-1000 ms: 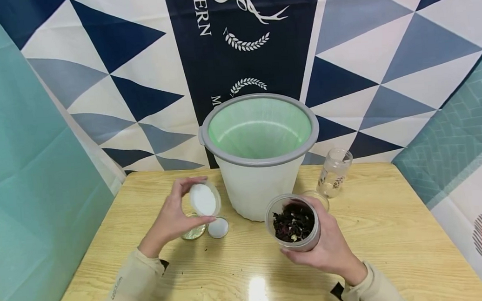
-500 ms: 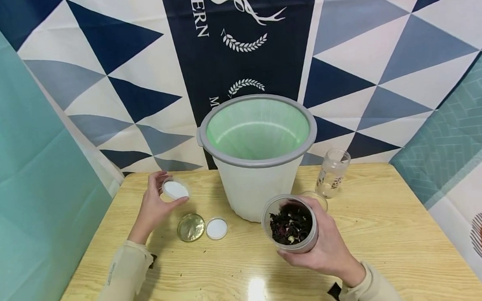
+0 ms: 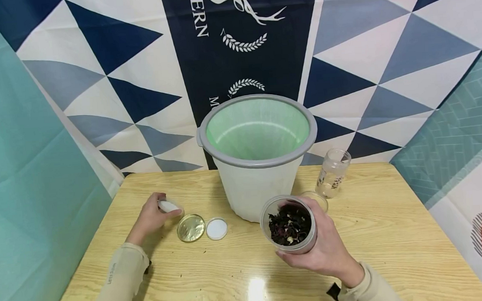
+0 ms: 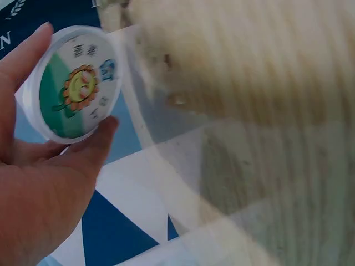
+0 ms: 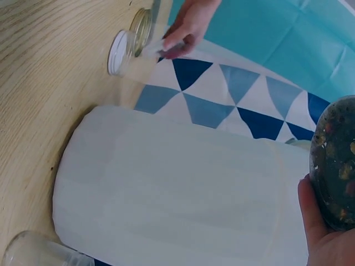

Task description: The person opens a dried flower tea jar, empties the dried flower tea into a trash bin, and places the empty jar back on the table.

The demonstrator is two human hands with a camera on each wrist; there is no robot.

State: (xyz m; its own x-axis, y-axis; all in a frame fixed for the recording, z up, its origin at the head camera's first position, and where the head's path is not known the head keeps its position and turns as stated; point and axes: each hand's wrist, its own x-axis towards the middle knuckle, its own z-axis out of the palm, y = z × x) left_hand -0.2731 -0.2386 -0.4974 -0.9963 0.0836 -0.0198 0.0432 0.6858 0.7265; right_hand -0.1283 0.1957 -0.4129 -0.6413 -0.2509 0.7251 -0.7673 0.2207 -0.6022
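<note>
Setting lid (image 3: 168, 205) near table edge (image 3: 103, 227)

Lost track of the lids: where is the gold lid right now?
In the head view, the gold lid lies flat on the table, left of the bin, between the left hand and the white lid.

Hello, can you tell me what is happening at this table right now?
A person sits at a wooden table with a lined bucket at its back. The right hand holds an open clear jar of dark dried bits, in front of the bucket. The left hand holds a white lid low over the table, beside a gold lid and a second white lid lying flat. An empty glass bottle stands to the bucket's right.
</note>
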